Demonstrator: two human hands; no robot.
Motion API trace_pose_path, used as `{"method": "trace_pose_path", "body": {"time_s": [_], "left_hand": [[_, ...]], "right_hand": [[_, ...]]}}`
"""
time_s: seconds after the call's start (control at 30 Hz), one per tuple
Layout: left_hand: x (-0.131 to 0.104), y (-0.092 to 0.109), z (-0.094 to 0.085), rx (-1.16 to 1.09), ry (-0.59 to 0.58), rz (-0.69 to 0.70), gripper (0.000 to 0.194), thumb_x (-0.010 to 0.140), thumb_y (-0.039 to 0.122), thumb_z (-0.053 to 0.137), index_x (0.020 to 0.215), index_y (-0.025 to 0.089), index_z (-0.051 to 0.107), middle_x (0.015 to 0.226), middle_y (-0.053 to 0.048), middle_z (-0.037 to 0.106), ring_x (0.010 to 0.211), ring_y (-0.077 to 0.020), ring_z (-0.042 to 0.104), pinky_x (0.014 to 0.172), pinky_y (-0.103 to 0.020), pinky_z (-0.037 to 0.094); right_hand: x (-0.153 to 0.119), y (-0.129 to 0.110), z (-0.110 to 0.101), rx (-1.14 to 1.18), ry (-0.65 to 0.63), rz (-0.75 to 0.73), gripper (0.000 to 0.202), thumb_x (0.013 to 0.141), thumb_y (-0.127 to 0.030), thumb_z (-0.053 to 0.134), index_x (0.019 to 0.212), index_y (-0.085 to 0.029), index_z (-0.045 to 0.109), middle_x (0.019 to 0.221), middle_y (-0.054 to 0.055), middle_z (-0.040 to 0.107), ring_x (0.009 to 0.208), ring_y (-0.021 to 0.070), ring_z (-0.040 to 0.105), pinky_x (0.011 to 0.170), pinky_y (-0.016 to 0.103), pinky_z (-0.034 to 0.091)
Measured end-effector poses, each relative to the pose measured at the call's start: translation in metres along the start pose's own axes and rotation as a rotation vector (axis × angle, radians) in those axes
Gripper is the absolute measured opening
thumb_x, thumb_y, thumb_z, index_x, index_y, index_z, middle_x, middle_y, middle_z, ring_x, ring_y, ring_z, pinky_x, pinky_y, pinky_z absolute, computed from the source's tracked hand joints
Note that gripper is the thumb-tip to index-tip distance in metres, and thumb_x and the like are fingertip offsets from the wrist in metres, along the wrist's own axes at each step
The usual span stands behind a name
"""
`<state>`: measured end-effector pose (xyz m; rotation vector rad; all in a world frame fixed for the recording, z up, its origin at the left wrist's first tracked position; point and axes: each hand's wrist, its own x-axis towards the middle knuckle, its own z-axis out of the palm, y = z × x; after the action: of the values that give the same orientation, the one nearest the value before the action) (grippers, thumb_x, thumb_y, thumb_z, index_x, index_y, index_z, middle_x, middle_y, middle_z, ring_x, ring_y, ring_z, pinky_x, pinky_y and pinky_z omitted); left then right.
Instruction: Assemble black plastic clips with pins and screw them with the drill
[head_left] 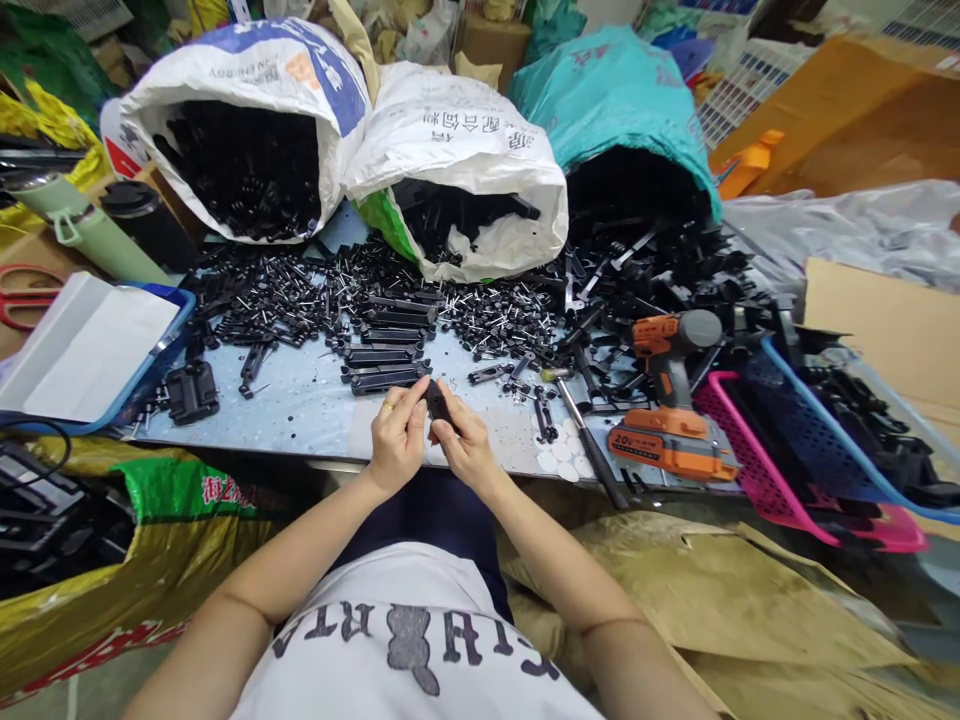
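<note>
Between both hands, near the table's front edge, is a small black plastic part (436, 402). My left hand (399, 432) has its fingers closed on the part's left side, a ring on one finger. From the right, my right hand (463, 436) pinches the same part with thumb and fingers. Much of it is covered by the fingertips. Just beyond my hands lies a row of long black plastic pieces (390, 352), side by side. Behind and around them spread heaps of small black pieces with metal pins (510, 320).
Open sacks (457, 150) of black parts line the back. At right are a hammer (592, 445), an orange cordless drill (671, 400) and a pink basket (739, 440). A blue tray (184, 310), a green bottle (97, 230) and red scissors (26, 297) are at left.
</note>
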<state>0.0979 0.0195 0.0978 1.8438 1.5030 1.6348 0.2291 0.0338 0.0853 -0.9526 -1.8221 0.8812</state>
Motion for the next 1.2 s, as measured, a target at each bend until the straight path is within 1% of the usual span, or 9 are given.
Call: {"method": "trace_pose_path", "body": {"time_s": [0.1, 0.33, 0.5, 0.7, 0.87, 0.93, 1.0, 1.07, 1.2], "left_hand": [[-0.001, -0.007, 0.001, -0.102, -0.085, -0.090, 0.038, 0.094, 0.038, 0.036, 0.118, 0.017, 0.056, 0.099, -0.010, 0.061, 0.091, -0.0171, 0.057, 0.082, -0.033, 0.048], [-0.006, -0.010, -0.016, -0.925, -0.459, -0.870, 0.043, 0.077, 0.052, 0.061, 0.096, 0.014, 0.056, 0.071, -0.002, 0.060, 0.057, -0.0103, 0.057, 0.051, -0.022, 0.045], [0.002, -0.013, -0.028, -1.007, -0.625, -1.102, 0.039, 0.065, 0.043, 0.075, 0.080, 0.012, 0.055, 0.054, 0.004, 0.055, 0.036, -0.0015, 0.040, 0.034, -0.014, 0.022], [0.001, -0.009, -0.029, -0.874, -0.847, -1.107, 0.043, 0.066, 0.052, 0.070, 0.074, 0.013, 0.053, 0.046, 0.003, 0.054, 0.031, -0.0027, 0.037, 0.030, -0.014, 0.018], [-0.001, -0.002, -0.070, -0.637, -0.986, -1.066, 0.044, 0.069, 0.056, 0.065, 0.066, 0.014, 0.051, 0.037, 0.003, 0.049, 0.025, -0.0021, 0.030, 0.029, -0.014, 0.011], [0.000, -0.002, -0.091, -0.535, -0.991, -1.023, 0.043, 0.070, 0.055, 0.064, 0.071, 0.014, 0.054, 0.037, 0.004, 0.049, 0.026, -0.0021, 0.030, 0.029, -0.013, 0.013], [0.000, -0.002, -0.101, -0.427, -0.901, -0.961, 0.042, 0.072, 0.054, 0.062, 0.079, 0.013, 0.057, 0.039, 0.005, 0.050, 0.027, -0.0029, 0.033, 0.031, -0.013, 0.019], [-0.003, 0.002, -0.093, -0.341, -0.868, -0.903, 0.041, 0.073, 0.052, 0.062, 0.085, 0.013, 0.058, 0.042, 0.005, 0.051, 0.030, -0.0044, 0.037, 0.033, -0.014, 0.025], [-0.012, 0.021, -0.054, -0.293, -0.972, -0.787, 0.038, 0.075, 0.049, 0.060, 0.084, 0.013, 0.058, 0.044, 0.005, 0.050, 0.032, -0.0054, 0.040, 0.035, -0.016, 0.031]], "right_hand": [[0.000, 0.011, 0.004, 0.062, -0.023, 0.027, 0.050, 0.090, -0.041, 0.043, 0.139, -0.033, 0.036, 0.088, 0.002, 0.055, 0.054, 0.0107, 0.052, 0.066, 0.032, 0.052], [0.002, 0.039, -0.001, 0.167, 0.018, 0.137, 0.054, 0.090, -0.048, 0.040, 0.139, -0.025, 0.038, 0.075, 0.001, 0.058, 0.054, 0.0127, 0.053, 0.065, 0.033, 0.051], [0.003, 0.040, -0.016, 0.147, -0.049, 0.089, 0.053, 0.087, -0.048, 0.045, 0.135, -0.025, 0.042, 0.083, 0.002, 0.059, 0.056, 0.0114, 0.054, 0.066, 0.031, 0.050], [0.010, 0.007, -0.034, 0.102, -0.364, 0.201, 0.058, 0.077, -0.058, 0.057, 0.119, -0.018, 0.049, 0.080, 0.002, 0.061, 0.063, 0.0135, 0.057, 0.059, 0.025, 0.047], [0.004, -0.017, -0.081, -0.521, -0.667, -0.035, 0.043, 0.075, -0.060, 0.059, 0.083, -0.017, 0.055, 0.074, 0.004, 0.059, 0.065, 0.0157, 0.055, 0.062, 0.025, 0.039], [-0.001, -0.018, -0.110, -0.734, -0.665, 0.041, 0.039, 0.076, -0.055, 0.059, 0.077, -0.017, 0.053, 0.071, 0.005, 0.059, 0.064, 0.0170, 0.055, 0.061, 0.026, 0.038], [-0.007, -0.018, -0.132, -0.850, -0.497, 0.228, 0.035, 0.079, -0.051, 0.059, 0.079, -0.017, 0.053, 0.070, 0.005, 0.059, 0.063, 0.0176, 0.055, 0.060, 0.027, 0.037], [-0.013, -0.022, -0.137, -0.739, -0.378, 0.337, 0.032, 0.081, -0.049, 0.057, 0.082, -0.017, 0.052, 0.073, 0.005, 0.059, 0.065, 0.0164, 0.054, 0.061, 0.026, 0.038], [-0.024, -0.034, -0.101, -0.106, -0.434, 0.279, 0.035, 0.079, -0.050, 0.060, 0.092, -0.018, 0.053, 0.084, 0.001, 0.061, 0.071, 0.0124, 0.054, 0.065, 0.024, 0.043]]}}
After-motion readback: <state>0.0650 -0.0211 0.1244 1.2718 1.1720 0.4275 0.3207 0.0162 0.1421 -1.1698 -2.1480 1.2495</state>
